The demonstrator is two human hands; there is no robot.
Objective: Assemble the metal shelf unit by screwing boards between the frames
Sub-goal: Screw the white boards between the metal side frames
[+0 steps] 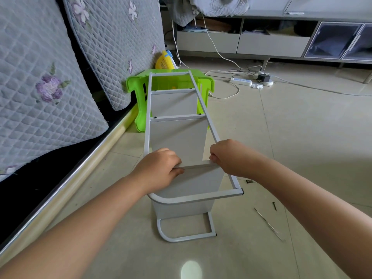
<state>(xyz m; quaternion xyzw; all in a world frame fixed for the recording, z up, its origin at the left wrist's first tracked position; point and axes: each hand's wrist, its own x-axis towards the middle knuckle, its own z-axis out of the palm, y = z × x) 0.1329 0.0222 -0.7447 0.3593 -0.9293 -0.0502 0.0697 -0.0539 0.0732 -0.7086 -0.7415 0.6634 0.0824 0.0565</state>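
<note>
The near board (187, 181) stands loose between the two frames (203, 195) of the shelf unit lying on the floor (302, 158), with the left hand (161, 171) curled over its top edge and the right hand (227, 158) pinching its right corner against the rail. With no screw visible in it, I judge it could tip or slide out of line with its holes if either hand lets go. The screws (274, 206) lie right of the unit, and reaching for them frees a hand.

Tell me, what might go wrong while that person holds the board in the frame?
The board seems held only by the left hand and right hand, so it may slip out of line. Loose screws on the floor could roll away or get knelt on.
</note>
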